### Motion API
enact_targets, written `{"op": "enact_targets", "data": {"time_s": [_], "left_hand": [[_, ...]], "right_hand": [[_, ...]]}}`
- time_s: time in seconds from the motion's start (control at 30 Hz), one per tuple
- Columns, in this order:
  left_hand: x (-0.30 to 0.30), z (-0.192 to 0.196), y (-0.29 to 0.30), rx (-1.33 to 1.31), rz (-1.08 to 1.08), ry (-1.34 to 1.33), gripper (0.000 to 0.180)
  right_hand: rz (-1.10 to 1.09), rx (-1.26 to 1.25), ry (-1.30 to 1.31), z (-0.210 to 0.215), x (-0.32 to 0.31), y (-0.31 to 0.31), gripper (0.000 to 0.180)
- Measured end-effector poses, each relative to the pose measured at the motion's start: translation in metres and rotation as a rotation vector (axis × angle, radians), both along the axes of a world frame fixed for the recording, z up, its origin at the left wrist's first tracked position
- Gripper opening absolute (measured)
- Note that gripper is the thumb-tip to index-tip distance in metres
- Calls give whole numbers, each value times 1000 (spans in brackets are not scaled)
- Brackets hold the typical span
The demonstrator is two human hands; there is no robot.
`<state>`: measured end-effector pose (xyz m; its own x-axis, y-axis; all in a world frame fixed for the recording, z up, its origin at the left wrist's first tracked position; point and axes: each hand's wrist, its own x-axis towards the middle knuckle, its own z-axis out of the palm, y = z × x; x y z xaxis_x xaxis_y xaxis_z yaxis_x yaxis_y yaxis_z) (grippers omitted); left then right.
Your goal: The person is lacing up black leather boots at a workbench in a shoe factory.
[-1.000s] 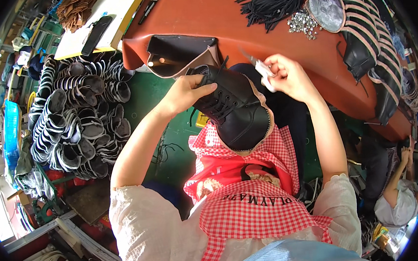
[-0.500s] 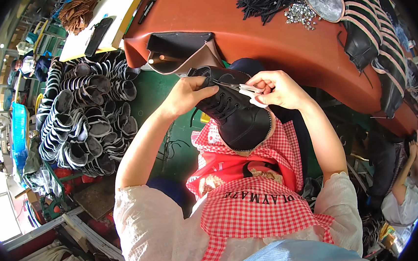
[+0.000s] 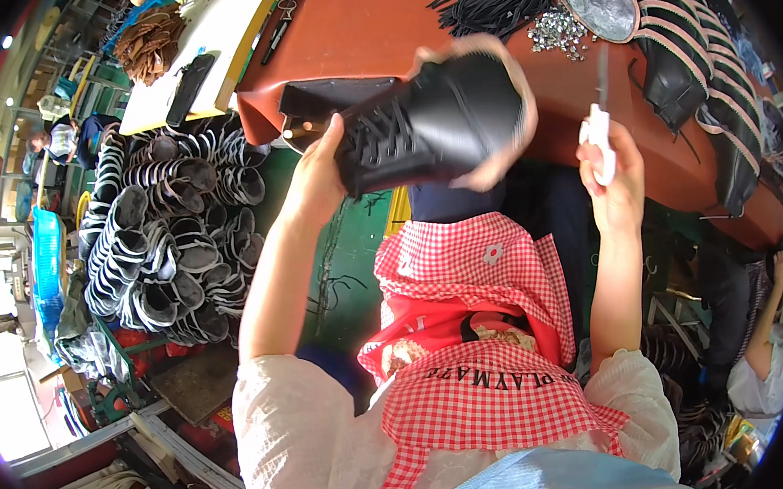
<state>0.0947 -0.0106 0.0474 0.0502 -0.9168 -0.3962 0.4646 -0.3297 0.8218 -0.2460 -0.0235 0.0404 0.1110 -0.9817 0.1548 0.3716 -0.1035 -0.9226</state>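
A black lace-up shoe upper (image 3: 463, 105) with a pale, blurred lower edge is held in front of the red-brown table by my left hand (image 3: 319, 167). My left thumb presses near the laces and the other fingers are hidden beneath. Its toe points right. Off to the right, apart from the shoe upper, my right hand (image 3: 621, 180) is closed around white-handled scissors (image 3: 598, 141). Their blades point up and are smeared by motion. An open pouch (image 3: 334, 95) at the table's edge is partly covered by the shoe upper.
The red-brown table (image 3: 347, 32) bears black laces (image 3: 492, 2), a pile of small metal pieces (image 3: 561, 33) and rows of shoe uppers (image 3: 672, 71). Stacked uppers (image 3: 165, 230) stand at left beside a yellow-edged white board (image 3: 224, 51). Another person's arm (image 3: 770, 316) shows at right.
The shoe upper has been lifted from near my lap toward the table and turned so its toe points right. My right hand has drawn the scissors away from the laces, to the right.
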Motion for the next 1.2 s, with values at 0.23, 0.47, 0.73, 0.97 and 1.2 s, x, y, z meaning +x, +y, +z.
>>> {"op": "enact_targets", "data": {"time_s": [0.23, 0.47, 0.73, 0.97, 1.2], "left_hand": [[-36, -23, 0, -259, 63, 311, 39], [-72, -29, -4, -354, 121, 328, 41], [-95, -22, 0, -430, 240, 358, 40], [-102, -24, 3, -454, 262, 314, 41], [-106, -22, 1, -475, 299, 274, 42]], "right_hand": [[78, 27, -44, -5, 25, 35, 41], [255, 61, 274, -20, 65, 54, 42], [228, 162, 243, -28, 76, 53, 30], [221, 177, 211, -25, 81, 48, 29], [234, 242, 114, -28, 83, 43, 30]]}}
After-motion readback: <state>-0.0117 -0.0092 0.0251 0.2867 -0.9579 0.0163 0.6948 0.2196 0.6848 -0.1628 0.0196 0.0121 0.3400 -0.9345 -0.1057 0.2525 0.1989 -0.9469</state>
